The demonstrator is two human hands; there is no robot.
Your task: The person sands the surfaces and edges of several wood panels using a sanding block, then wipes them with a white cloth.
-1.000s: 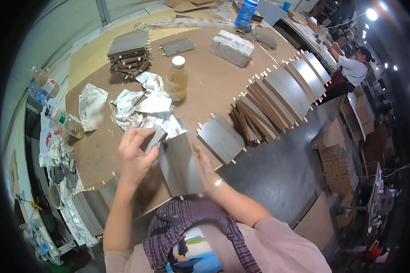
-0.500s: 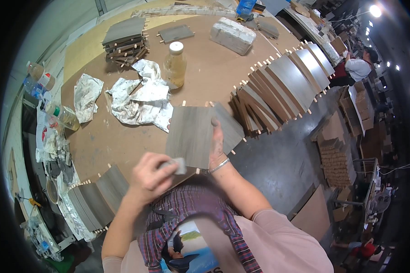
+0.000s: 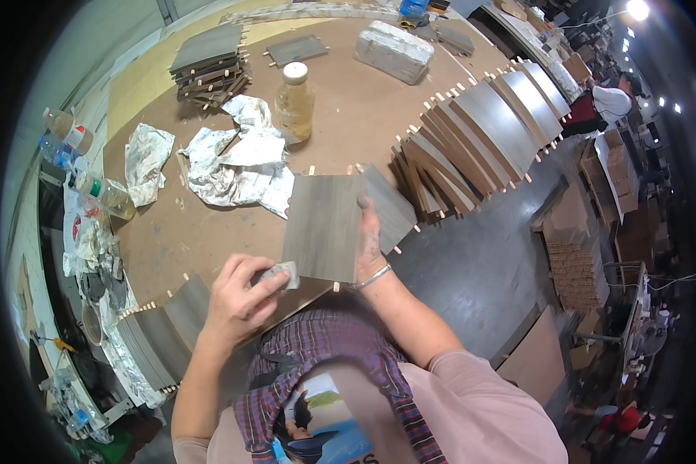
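My left hand (image 3: 243, 298) is closed around a small grey pad (image 3: 288, 273), perhaps a sanding sponge, beside the lower left edge of a grey wood-grain panel (image 3: 323, 224). My right hand (image 3: 369, 236) grips that panel by its right edge, thumb on the face and the other fingers hidden behind. Light wooden dowel pegs stick out from the panel's far and near edges. Another grey panel (image 3: 389, 207) lies under and right of the held one, partly covered.
A long row of leaning pegged panels (image 3: 479, 131) runs along the table's right side. Another row (image 3: 151, 344) is at the lower left, with a stack (image 3: 207, 58) at the back. White rags (image 3: 236, 166), a bottle of yellowish liquid (image 3: 295, 108) and a wrapped block (image 3: 394, 52) sit on the brown tabletop (image 3: 185, 243).
My left hand has drawn a little to the left with the pad, off the panel's lower corner. The panel and my right hand have shifted slightly away from me.
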